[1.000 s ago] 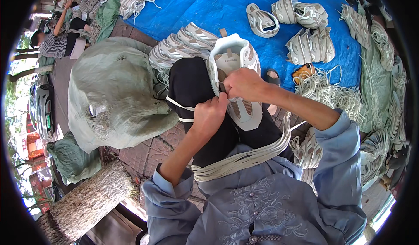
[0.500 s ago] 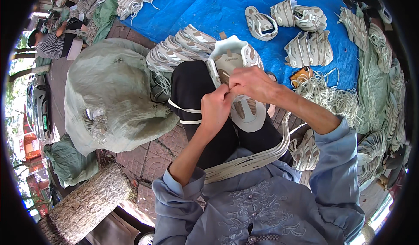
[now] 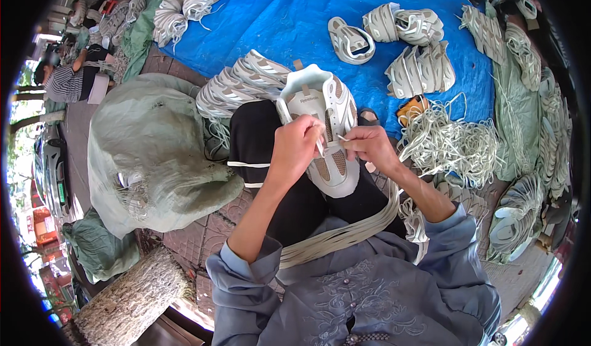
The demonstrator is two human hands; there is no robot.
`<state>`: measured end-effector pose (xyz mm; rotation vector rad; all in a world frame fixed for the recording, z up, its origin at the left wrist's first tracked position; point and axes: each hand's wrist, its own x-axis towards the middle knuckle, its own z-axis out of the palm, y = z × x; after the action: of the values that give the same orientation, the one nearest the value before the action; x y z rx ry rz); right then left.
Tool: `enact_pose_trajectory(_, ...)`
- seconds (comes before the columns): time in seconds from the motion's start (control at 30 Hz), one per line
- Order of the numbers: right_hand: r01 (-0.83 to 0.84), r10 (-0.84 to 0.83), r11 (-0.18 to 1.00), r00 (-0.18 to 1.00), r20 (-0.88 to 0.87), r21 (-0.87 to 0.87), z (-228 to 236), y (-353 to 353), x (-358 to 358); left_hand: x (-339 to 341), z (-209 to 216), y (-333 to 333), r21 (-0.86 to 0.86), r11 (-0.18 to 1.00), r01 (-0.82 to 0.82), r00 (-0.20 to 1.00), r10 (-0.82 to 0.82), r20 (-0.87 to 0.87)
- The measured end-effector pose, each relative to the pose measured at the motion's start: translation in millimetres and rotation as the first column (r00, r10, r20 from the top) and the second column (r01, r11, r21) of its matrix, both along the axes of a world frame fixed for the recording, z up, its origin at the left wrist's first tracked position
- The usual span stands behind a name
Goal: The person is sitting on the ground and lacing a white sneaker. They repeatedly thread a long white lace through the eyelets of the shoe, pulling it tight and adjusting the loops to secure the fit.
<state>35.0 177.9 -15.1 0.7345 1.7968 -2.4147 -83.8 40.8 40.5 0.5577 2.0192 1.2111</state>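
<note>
Left hand (image 3: 295,144), right hand (image 3: 371,146), just drawn apart over shoe (image 3: 334,175), each pinched white lace (image 3: 321,148); lacing apparently advanced.

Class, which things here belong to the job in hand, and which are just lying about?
Belonging:
- left hand
- right hand
- pinched lace
- shoe under the hands
- probably laces draped across the lap

Apparently lying about:
- large pale sack
- dark green bag
- stone block
</note>
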Motion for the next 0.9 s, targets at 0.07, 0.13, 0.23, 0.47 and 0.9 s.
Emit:
enact_pose_trajectory(0.07,0.025,-0.024,0.994,1.0,-0.01,0.103,-5,-3,-1,-3,-9,9,-0.13,0.987,0.091,0.971,-0.117,-0.209)
enact_pose_trajectory(0.13,0.008,0.076,0.866,0.986,-0.148,0.5,-7,-6,1,-5,-16,17,-0.224,0.957,0.186,0.875,-0.265,-0.406)
enact_pose_trajectory(0.23,-0.029,0.214,0.766,0.954,-0.212,0.642,-4,-13,10,-6,-20,23,-0.371,0.891,0.261,0.731,-0.434,-0.527)
enact_pose_trajectory(0.47,-0.027,0.075,0.853,0.995,-0.071,0.521,-2,1,10,-2,-16,27,-0.448,0.82,0.355,0.849,-0.484,-0.213)
enact_pose_trajectory(0.9,-0.141,0.335,0.627,0.937,-0.101,0.766,-13,2,5,2,-9,20,-0.374,0.88,0.293,0.956,-0.281,0.087)
